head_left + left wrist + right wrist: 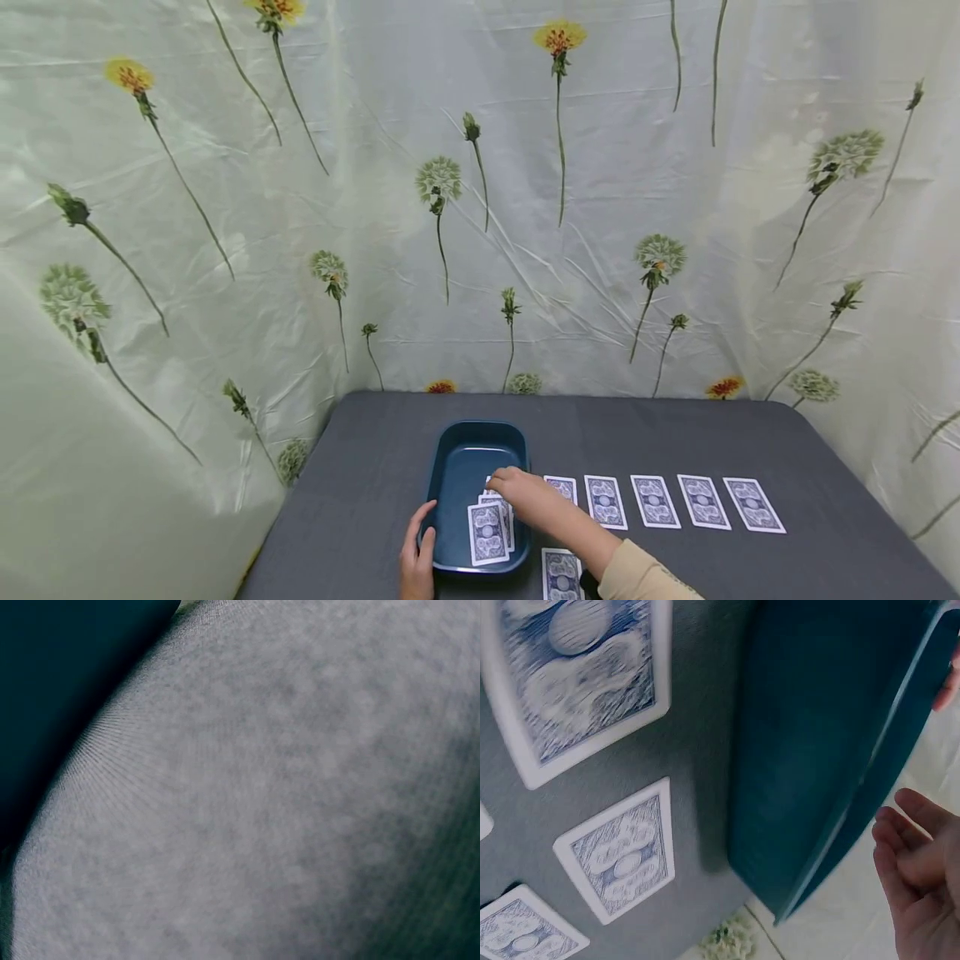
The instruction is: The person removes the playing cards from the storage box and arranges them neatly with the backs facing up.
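Observation:
A dark teal tray [438, 500] stands on the table, with several blue-backed playing cards [488, 535] overlapping inside it. My left hand [417, 554] touches the tray's left side, its fingers spread along the near corner. Over the tray's right side reaches my right hand [525, 493], above the cards, with a card's edge showing beside its fingertips. In the right wrist view, the right hand's fingers [889, 877] are loosely bent, and no card shows between them. Only grey cloth and a dark tray wall [67, 682] fill the left wrist view.
Several face-down cards [656, 502] lie in a row to the tray's right. Another card [562, 575] lies nearer, partly cut off by the frame and beside the right forearm. The grey cloth-covered table [360, 483] ends at a flower-print curtain [480, 250].

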`<state>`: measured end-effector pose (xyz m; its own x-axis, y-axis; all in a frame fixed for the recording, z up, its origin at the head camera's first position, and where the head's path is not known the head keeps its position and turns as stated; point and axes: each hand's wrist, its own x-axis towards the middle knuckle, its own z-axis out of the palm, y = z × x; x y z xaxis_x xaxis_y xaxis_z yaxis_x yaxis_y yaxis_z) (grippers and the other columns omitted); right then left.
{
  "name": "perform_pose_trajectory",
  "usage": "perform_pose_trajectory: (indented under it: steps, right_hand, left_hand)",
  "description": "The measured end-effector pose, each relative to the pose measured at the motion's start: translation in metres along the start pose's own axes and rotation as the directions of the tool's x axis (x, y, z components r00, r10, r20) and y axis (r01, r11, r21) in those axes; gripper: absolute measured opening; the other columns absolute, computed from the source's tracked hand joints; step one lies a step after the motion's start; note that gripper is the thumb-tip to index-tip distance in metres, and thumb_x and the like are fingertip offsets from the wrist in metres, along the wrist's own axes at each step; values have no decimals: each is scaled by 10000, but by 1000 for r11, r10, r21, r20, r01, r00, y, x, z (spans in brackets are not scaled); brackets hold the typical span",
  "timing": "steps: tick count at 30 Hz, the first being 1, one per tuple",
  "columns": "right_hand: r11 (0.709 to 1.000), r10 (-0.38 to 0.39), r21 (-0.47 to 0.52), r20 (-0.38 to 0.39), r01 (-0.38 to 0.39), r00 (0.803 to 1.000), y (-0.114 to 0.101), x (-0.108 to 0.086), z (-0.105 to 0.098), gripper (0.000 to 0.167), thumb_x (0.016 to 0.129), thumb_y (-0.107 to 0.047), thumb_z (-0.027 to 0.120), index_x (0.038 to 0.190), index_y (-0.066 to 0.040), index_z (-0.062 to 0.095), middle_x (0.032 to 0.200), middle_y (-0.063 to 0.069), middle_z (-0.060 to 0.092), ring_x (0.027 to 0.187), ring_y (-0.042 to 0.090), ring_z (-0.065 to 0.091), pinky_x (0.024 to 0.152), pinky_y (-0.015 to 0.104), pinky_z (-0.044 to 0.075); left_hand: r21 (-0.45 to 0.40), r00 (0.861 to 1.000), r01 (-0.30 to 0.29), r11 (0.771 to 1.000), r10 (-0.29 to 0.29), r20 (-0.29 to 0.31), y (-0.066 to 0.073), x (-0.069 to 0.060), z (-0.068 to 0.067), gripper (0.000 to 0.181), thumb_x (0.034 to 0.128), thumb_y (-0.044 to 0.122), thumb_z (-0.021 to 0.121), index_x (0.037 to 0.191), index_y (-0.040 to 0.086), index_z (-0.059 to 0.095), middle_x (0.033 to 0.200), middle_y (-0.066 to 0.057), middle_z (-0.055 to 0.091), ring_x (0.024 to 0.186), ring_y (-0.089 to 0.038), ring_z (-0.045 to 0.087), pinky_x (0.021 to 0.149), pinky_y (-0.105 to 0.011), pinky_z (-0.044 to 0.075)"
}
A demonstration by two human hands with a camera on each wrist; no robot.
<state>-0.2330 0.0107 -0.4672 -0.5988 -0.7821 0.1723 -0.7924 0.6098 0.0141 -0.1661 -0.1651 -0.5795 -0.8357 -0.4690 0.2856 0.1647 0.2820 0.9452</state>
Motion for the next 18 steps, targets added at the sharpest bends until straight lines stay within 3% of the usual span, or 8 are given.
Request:
perform_pose_trajectory:
  steps: [4, 10, 14, 18]
  right_hand:
    - [989, 0, -149, 72, 11, 997, -8, 9, 11, 372, 798, -207, 667, 1157, -133, 604, 1119, -16, 629, 1065, 117, 568, 917, 248, 442]
    - [940, 45, -339, 212, 31, 976, -18, 11, 28, 792, 642, -665, 649, 1258, -184, 513, 1250, -79, 551, 1187, 94, 477, 1016, 260, 344]
    - [918, 82, -395, 248, 23, 965, -23, 11, 39, 911, 554, -750, 631, 1272, -208, 488, 1263, -106, 526, 1190, 77, 447, 1028, 252, 321]
    - [897, 80, -441, 212, 22, 974, -24, 12, 49, 894, 521, -756, 640, 1231, -226, 517, 1192, -107, 537, 1136, 79, 450, 1006, 250, 326]
  left_hand:
    - [-23, 999, -41, 999, 41, 4, -1, 0, 0, 280, 913, 55, 456, 1171, 42, 563, 1205, -152, 564, 1072, 195, 361, 894, -22, 255]
    - [-16, 999, -46, 999, 46, 8, -2, 0, 0, 273, 916, 61, 457, 1166, 44, 565, 1190, -160, 572, 1068, 181, 378, 890, -28, 268]
    - [-20, 999, -46, 999, 46, 8, -2, 0, 0, 282, 904, 34, 458, 1165, 42, 566, 1193, -159, 570, 1068, 181, 380, 890, -26, 267]
    - [-15, 1000, -29, 999, 29, 9, -2, 1, -1, 287, 904, 39, 456, 1170, 42, 563, 1199, -137, 572, 1063, 181, 381, 888, -31, 274]
